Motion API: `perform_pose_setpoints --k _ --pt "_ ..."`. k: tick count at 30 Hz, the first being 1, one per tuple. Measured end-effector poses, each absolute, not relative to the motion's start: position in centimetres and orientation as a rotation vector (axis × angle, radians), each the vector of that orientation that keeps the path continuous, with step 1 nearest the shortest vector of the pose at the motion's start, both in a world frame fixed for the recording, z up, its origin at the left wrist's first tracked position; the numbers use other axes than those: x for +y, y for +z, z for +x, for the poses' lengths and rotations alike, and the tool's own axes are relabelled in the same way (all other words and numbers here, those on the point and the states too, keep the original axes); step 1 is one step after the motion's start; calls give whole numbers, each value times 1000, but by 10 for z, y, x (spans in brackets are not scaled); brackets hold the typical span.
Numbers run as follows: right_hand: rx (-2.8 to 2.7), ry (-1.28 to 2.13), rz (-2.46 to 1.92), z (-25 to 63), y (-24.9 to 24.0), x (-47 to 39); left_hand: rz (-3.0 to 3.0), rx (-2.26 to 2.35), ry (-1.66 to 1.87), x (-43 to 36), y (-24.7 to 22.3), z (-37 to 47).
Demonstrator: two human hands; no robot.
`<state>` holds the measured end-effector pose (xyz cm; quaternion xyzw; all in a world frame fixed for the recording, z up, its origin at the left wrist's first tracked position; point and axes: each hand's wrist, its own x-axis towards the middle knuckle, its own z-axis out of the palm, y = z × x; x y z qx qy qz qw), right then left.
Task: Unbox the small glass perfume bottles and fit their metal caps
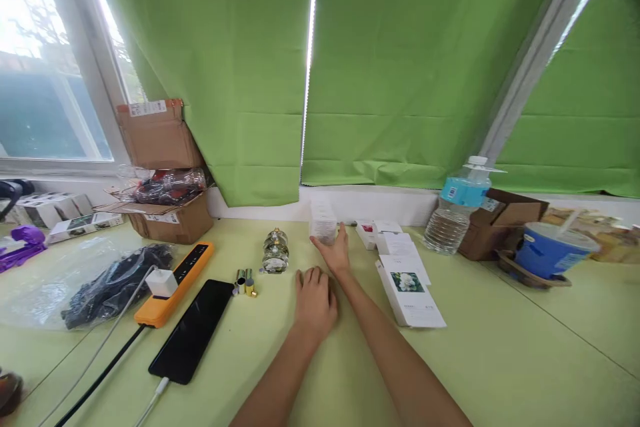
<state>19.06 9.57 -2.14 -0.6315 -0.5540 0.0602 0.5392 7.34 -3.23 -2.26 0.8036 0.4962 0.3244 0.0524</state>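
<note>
Green blinds (430, 67) hang across the window above a pale yellow-green table (370, 373), with a narrow strip of daylight between two of them. At the far edge, by the white ledge, stands the white stack (323, 220), upright and layered, though its layers are too blurred for me to name. My right hand (334, 253) reaches it with thumb and fingers spread around its near end, probably to steady it from both sides; whether they press it, I cannot tell. My left hand (316, 300) rests palm down just nearer to me, fingers side by side and loosely bent, pinching nothing that I can see, perhaps placed there to keep close to the other.

To the right, white cartons (423, 313) lie in an overlapping row, which seems to keep their faces readable; the nearest shows a white flower. Left of my hands, a rounded glass bottle (275, 257) bulges in shiny tiers, and small metallic caps (245, 282) in gold and silver sit close by (smooth little cylinders, mostly). Beyond them, a flat black phone (193, 333) lies beside an orange power strip (150, 312), likely so that a charging cable can reach.
</note>
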Motion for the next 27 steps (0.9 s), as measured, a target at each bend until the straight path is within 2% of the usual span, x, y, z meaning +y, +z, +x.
perform_pose_setpoints --k 6,13,22,27 --pt "-1129 117 -1555 176 -15 118 2413 1487 966 -30 -21 73" --pt "-1105 186 -1528 182 -15 106 2328 1450 1032 -28 -23 71" --pt "-1306 507 -1314 186 -13 33 1611 1304 1457 -24 -12 58" --pt "-1478 659 -1109 194 -12 -27 1688 1135 1475 -32 -2 57"
